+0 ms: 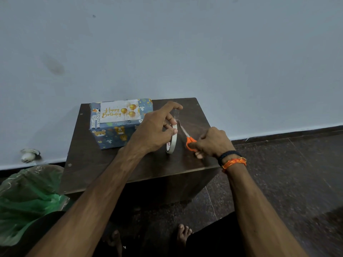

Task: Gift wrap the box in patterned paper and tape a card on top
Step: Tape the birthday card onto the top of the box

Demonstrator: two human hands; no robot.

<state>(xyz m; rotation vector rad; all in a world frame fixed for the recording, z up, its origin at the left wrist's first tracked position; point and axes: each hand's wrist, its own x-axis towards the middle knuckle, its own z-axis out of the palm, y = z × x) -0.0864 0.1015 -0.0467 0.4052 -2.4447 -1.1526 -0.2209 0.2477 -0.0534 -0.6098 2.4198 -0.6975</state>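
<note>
At the lower left of the frame a green bag [27, 201] lay crumpled on the floor, cut off by the edge. Above it a small pale object [29, 155] sat against the wall, too blurred to identify. Left of centre the box [118, 133], already wrapped in blue animal-print paper, stood on the back left part of a dark table [104, 169]. A white card [120, 111] reading "Happy Birthday" lay flat on its top; whether tape held it could not be told. Just right of the box, the left hand [152, 130] held a tape roll [172, 139] upright, thumb and fingers curled round it, the forefinger stretched up to a clear strip [177, 115] pulled from the roll. The strip was barely visible against the table. Beside it the right hand [211, 142] gripped orange scissors [189, 140], fingers curled through the handles, blades pointing up toward the strip; whether they touched it was unclear. At the bottom a bare foot [183, 233] showed, partly in shadow.
</note>
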